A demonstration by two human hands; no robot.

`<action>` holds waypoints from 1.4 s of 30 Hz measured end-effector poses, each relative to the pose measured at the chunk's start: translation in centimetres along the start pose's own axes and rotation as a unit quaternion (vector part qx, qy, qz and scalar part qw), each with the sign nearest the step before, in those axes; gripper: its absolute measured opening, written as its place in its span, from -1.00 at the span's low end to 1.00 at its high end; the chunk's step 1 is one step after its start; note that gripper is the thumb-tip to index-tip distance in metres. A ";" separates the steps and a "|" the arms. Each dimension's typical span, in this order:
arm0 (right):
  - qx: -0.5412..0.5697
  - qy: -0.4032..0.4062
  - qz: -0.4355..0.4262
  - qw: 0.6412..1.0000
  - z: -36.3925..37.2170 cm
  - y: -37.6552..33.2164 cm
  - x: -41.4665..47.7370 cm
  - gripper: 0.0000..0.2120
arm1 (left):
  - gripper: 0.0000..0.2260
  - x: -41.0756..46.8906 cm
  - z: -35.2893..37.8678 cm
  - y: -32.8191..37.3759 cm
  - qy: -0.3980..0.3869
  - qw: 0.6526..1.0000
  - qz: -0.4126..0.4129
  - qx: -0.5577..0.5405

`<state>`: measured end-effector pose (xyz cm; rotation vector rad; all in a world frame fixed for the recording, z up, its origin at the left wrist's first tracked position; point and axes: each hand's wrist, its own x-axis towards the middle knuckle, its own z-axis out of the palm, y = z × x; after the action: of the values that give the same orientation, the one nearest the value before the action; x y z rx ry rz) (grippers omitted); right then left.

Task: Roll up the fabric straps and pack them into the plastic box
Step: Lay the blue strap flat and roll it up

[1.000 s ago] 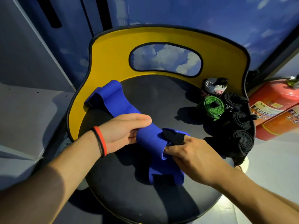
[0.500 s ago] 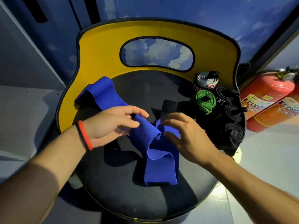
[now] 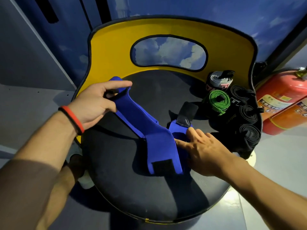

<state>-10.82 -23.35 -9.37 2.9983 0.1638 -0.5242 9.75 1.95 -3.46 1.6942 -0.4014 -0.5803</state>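
A wide blue fabric strap point(image 3: 146, 130) with black hook patches lies unrolled across the black seat of a chair point(image 3: 149, 193). My left hand point(image 3: 96, 103) grips the strap's far end and holds it lifted above the seat. My right hand point(image 3: 204, 150) has its fingers straight, pressing the strap's middle fold down near a black tab point(image 3: 186, 113). At the seat's right side sit rolled straps: a green one point(image 3: 217, 101), a grey and pink one point(image 3: 219, 80) and three black ones point(image 3: 247, 123). No plastic box is in view.
The chair has a yellow curved backrest point(image 3: 113, 52) with an oval opening. Two red fire extinguishers point(image 3: 282, 100) stand on the floor to the right. A grey wall and ledge point(image 3: 33, 100) lie on the left, a blue sky-patterned wall behind.
My left hand has taken hold of the strap's far end and lifted it back and left, straightening the strap. My right hand slid down onto the fold and pressed it flat.
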 end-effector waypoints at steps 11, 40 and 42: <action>0.067 0.057 -0.096 0.991 0.5 -1.3 1.2 -0.31 | -0.67 0.0 1.9 2.4 0.033 0.929 0.243 0.277; 0.481 0.037 0.236 0.844 0.4 0.5 2.0 -0.83 | -0.16 18.2 9.4 2.5 -0.055 0.735 0.038 0.675; 0.443 0.018 0.217 0.870 0.3 0.2 2.0 -0.72 | -0.16 18.4 9.8 0.6 -0.037 0.735 0.023 0.677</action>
<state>-8.99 -23.45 -10.29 3.6932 -1.0018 -0.6042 19.06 -16.40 -7.06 3.0419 -1.0941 -0.2617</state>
